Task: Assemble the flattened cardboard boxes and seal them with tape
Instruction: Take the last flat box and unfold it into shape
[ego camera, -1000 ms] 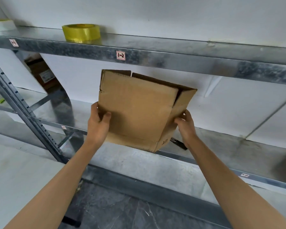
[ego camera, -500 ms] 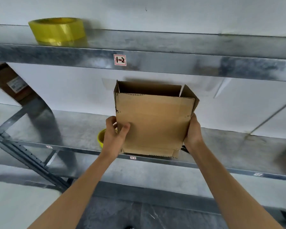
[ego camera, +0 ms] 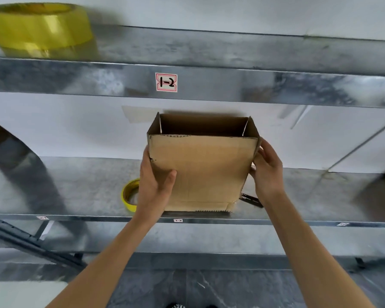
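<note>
Open-topped box (ego camera: 205, 170) is sitting at the front edge of the middle shelf (ego camera: 309, 196).
The person is steadying it. It looks wise to be squaring the walls and seating it flat before taping. Left hand (ego camera: 153, 187) is gripping the near-left corner, thumb across the front. Right hand (ego camera: 267, 174) is pressing the right wall, fingers loosely bent. Tape (ego camera: 128, 196) is lying just left.

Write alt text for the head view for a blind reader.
An open-topped cardboard box is held at the front edge of a metal shelf, the left hand gripping its left side, the right hand against its right. A small yellow tape roll lies by the left hand; a larger tape roll sits on the upper shelf.
</note>
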